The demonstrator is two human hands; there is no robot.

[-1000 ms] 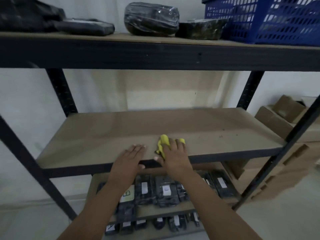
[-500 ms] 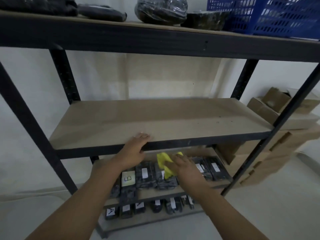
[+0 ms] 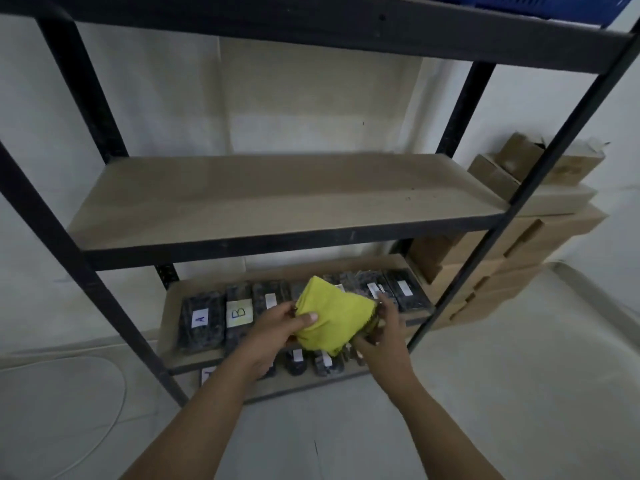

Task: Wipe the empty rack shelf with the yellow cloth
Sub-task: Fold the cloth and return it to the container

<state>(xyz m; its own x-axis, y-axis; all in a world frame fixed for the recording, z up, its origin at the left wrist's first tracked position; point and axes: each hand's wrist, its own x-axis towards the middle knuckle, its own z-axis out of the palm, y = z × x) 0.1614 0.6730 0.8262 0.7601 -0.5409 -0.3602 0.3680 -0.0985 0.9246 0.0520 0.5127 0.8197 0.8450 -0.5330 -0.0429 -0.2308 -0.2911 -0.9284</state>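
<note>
The empty rack shelf (image 3: 277, 199), a tan board with a black front rail, spans the middle of the head view with nothing on it. Below and in front of it, both hands hold the yellow cloth (image 3: 332, 317) in the air. My left hand (image 3: 273, 323) pinches the cloth's left side with the thumb on top. My right hand (image 3: 381, 336) grips its right and lower edge. The cloth is bunched and partly spread between the two hands, well clear of the shelf.
Black packets, some with white labels A (image 3: 200, 319) and B (image 3: 239, 311), fill the lower shelves (image 3: 169, 327). Black uprights (image 3: 83, 275) frame the rack. Cardboard boxes (image 3: 519, 244) are stacked at the right. A white cable (image 3: 114, 407) lies on the floor at the left.
Both hands left the shelf's front edge and dropped below it. My left hand joined the right on the cloth. The camera pulled back and tilted down.
</note>
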